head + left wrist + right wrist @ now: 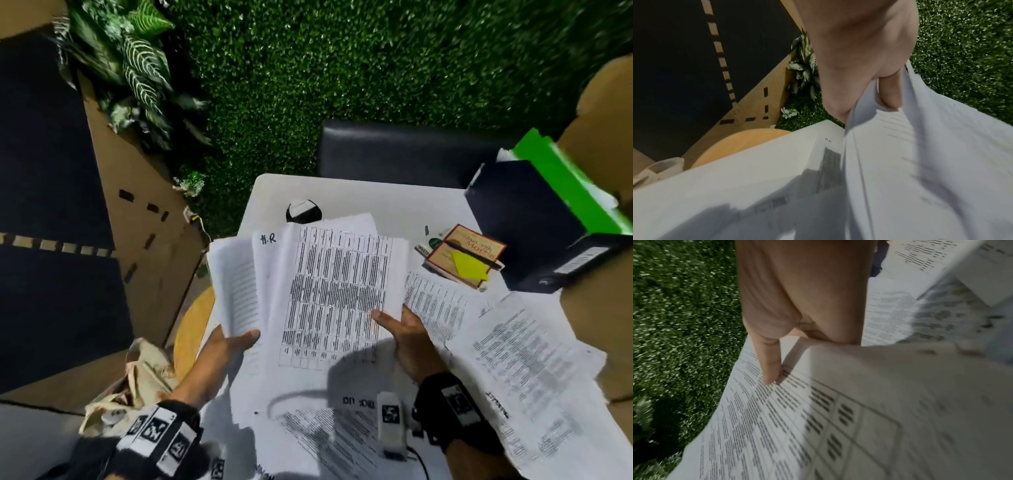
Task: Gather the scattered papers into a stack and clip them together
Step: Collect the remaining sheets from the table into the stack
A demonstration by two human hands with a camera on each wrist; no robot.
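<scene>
Grips: left hand (222,346) and right hand (407,339) pinch papers (329,291) | books (462,257), binder (534,222) beyond

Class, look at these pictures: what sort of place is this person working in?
Probably an office or study corner: printed papers spread on a white table, a dark binder beside books, and an artificial hedge wall behind.

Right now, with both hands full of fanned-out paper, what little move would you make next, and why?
Probably slide the table sheet in the right hand over onto the sheets in the left hand, squaring their edges. They are splayed apart, and more pages still lie loose on the table.
</scene>
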